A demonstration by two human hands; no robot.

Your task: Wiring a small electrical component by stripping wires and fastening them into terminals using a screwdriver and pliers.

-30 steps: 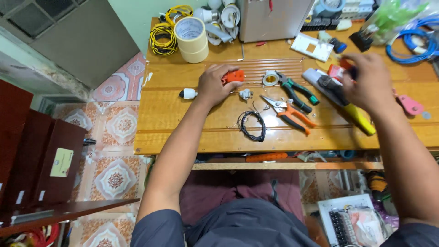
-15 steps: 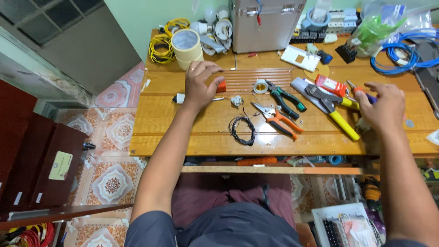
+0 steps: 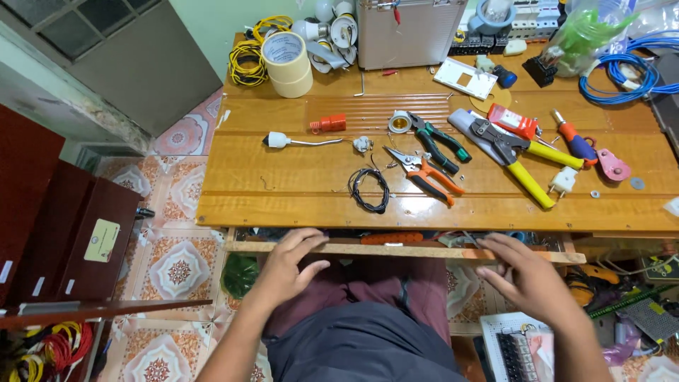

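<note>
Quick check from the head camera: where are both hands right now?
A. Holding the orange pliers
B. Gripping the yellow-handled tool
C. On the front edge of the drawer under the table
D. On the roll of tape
C: the left hand and right hand both rest on the drawer's wooden front edge, below the table; the tools lie untouched.

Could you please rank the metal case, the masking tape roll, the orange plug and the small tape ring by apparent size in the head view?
1. metal case
2. masking tape roll
3 and 4. orange plug and small tape ring: too alike to rank.

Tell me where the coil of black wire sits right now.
Head view: the coil of black wire lies near the wooden table front edge, just left of the orange-handled pliers.
</note>
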